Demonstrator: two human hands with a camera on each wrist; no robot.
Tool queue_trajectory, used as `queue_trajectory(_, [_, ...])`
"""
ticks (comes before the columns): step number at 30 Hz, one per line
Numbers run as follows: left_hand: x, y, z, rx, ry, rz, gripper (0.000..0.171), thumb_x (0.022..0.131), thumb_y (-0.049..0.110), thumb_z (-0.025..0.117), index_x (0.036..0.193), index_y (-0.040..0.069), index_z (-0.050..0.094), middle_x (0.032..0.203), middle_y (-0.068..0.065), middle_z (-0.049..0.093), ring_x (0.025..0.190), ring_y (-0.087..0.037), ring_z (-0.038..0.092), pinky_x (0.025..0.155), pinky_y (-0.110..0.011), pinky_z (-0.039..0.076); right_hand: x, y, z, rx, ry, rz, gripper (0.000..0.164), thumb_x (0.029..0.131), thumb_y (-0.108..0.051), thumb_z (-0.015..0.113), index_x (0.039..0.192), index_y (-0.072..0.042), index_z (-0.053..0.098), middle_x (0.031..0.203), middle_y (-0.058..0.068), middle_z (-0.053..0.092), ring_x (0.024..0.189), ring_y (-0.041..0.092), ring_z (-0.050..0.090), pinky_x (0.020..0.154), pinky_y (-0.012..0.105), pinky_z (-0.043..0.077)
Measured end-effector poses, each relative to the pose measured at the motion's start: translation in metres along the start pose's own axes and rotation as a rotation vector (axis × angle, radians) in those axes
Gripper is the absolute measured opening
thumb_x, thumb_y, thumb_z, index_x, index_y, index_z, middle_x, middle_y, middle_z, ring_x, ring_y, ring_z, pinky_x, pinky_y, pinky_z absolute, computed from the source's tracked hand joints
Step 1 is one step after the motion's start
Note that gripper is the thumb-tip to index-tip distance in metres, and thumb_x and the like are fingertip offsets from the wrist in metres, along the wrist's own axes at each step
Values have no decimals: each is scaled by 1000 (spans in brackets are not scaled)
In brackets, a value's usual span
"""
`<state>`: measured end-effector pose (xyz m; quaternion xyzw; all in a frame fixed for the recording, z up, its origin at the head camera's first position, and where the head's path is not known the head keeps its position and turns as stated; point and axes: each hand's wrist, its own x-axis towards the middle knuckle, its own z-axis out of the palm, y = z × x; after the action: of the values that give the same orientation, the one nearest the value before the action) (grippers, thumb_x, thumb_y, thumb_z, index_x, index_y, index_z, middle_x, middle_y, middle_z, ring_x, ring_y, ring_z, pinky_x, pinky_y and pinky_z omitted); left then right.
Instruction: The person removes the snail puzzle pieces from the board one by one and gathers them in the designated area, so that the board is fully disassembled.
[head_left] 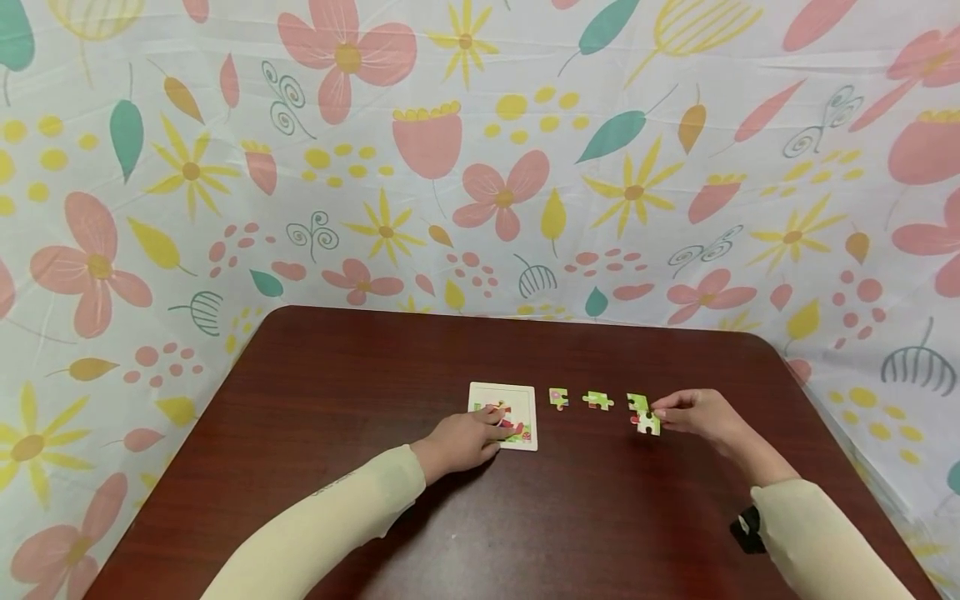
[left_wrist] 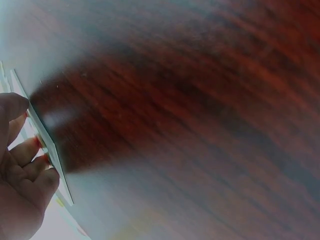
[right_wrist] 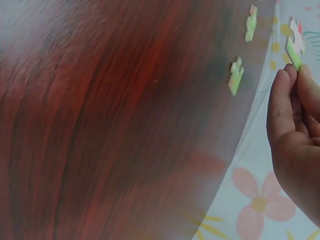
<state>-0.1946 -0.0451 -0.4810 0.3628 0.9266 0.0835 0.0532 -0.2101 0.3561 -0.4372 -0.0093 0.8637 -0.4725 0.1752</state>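
My left hand (head_left: 459, 440) rests on a square, pale-framed jigsaw board (head_left: 502, 390), its fingers reaching over the colourful picture inside. In the left wrist view, the fingertips touch the board (left_wrist: 65, 187) near its edge. Over on the right, my right hand (head_left: 701, 415) pinches a green and white puzzle piece (head_left: 647, 423) between thumb and fingers. The right wrist view shows this piece (right_wrist: 295, 44) tilted up at the fingertips. Just behind it lies another green puzzle piece (head_left: 636, 401), partly overlapped in the head view.
Two more loose puzzle pieces, one green and pink (head_left: 558, 398) and one mostly green (head_left: 597, 401), lie in a row right of the board. All stand on a dark red-brown table (head_left: 360, 375). A flower-patterned cloth (head_left: 480, 217) hangs behind the table.
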Motion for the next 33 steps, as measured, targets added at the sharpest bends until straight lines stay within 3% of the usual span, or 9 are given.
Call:
queue_trajectory(10, [2, 1, -5, -19, -35, -19, 38, 104, 25, 58, 143, 25, 63, 157, -5, 53, 147, -23, 50, 104, -37, 56, 1, 15, -6, -37, -27, 29, 32, 100, -9, 66, 118, 17, 66, 112, 11, 73, 86, -2, 71, 83, 30, 64])
queue_trajectory(16, [2, 1, -3, -23, -36, -33, 38, 104, 26, 58, 142, 27, 63, 156, -4, 53, 147, -22, 50, 105, -37, 55, 5, 27, -5, -7, -52, 36, 30, 99, -7, 66, 116, 17, 67, 104, -1, 74, 85, -4, 69, 80, 27, 63])
queue_trajectory(19, [1, 0, -4, -28, -26, -29, 38, 104, 25, 59, 141, 26, 64, 155, -5, 54, 146, -23, 51, 105, -38, 55, 9, 28, -2, -1, -57, 37, 30, 99, -7, 66, 116, 18, 67, 103, -1, 75, 85, -4, 69, 79, 25, 63])
queue_trajectory(27, [-1, 0, -5, -12, -24, -19, 38, 103, 23, 59, 141, 26, 64, 155, -5, 54, 146, -23, 51, 104, -36, 55, 15, 27, 4, -91, -12, 49, 28, 99, -12, 68, 112, 13, 71, 99, -1, 76, 80, 1, 68, 73, 24, 61])
queue_trajectory(32, [-1, -1, -2, -27, -2, -5, 38, 104, 24, 59, 141, 26, 64, 154, -7, 55, 145, -24, 53, 105, -37, 55, 17, 26, 7, -135, 13, 39, 27, 99, -13, 68, 111, 11, 72, 101, 7, 76, 79, 3, 67, 72, 25, 61])
queue_trajectory(33, [1, -5, 4, -14, 18, 12, 37, 105, 26, 57, 141, 28, 64, 154, -6, 56, 144, -23, 53, 103, -37, 56, 17, 25, 7, -143, 15, 30, 27, 99, -13, 68, 111, 11, 72, 102, 9, 76, 79, 3, 67, 72, 25, 61])
